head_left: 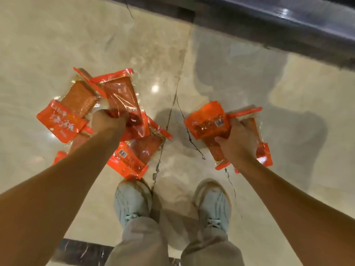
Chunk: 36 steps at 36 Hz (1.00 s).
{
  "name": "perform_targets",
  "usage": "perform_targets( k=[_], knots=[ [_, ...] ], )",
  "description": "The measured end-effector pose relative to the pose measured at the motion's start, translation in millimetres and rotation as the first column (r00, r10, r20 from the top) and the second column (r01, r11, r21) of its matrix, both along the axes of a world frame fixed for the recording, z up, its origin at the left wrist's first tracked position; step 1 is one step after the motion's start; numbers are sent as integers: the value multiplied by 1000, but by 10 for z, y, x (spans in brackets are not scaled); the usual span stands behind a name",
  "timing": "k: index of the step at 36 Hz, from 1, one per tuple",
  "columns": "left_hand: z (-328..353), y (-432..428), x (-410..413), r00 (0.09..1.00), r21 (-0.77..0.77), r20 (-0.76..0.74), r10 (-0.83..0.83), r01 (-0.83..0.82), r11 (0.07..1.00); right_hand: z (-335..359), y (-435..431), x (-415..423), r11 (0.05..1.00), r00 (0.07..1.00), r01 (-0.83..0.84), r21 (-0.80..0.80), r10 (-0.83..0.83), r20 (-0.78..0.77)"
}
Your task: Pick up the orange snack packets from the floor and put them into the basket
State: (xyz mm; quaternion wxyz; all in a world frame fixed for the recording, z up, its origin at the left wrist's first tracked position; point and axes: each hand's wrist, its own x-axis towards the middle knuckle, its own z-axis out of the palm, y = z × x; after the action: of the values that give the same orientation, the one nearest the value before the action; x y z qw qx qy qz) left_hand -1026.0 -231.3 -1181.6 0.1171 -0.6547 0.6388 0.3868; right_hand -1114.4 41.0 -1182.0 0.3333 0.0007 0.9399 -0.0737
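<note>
My left hand is closed around a bunch of several orange snack packets, which fan out above and to both sides of the fist. One of them, an orange packet with a barcode, hangs below my forearm. My right hand grips a second bunch of orange packets, with more packets sticking out to its right. Both bunches are held above the pale marble floor. No basket is in view.
My two feet in light blue shoes stand just below the hands. A dark crack runs down the floor between the hands. A dark glossy ledge crosses the top right. A black marble strip lies bottom left.
</note>
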Motion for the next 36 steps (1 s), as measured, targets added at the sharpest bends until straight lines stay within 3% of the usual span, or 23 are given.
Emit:
perform_targets(
  k=[3, 7, 18, 24, 30, 36],
  knots=[
    [105, -51, -16, 998, 12, -42, 47, -47, 999, 183, 13, -12, 996, 998, 38, -75, -35, 43],
    [555, -56, -99, 994, -9, -107, -21, 21, 1000, 676, 30, -130, 994, 997, 54, -93, -48, 64],
    [3154, 96, -752, 929, 52, -305, -209, 235, 970, 3435, -45, -1091, 953, 986, 122, -276, -149, -79],
    [5128, 409, -1254, 784, 40, -548, -292, 374, 927, 5498, 66, -1628, 890, 963, 126, -439, -215, -161],
    [7049, 740, -1677, 570, -120, -708, -416, 484, 867, 7323, 485, -1847, 745, 885, 168, -646, -402, -235],
    [8433, 1160, -1764, 405, -200, -794, -454, 531, 824, 9011, 1080, -1543, 562, 816, 157, -812, -536, -214]
  ],
)
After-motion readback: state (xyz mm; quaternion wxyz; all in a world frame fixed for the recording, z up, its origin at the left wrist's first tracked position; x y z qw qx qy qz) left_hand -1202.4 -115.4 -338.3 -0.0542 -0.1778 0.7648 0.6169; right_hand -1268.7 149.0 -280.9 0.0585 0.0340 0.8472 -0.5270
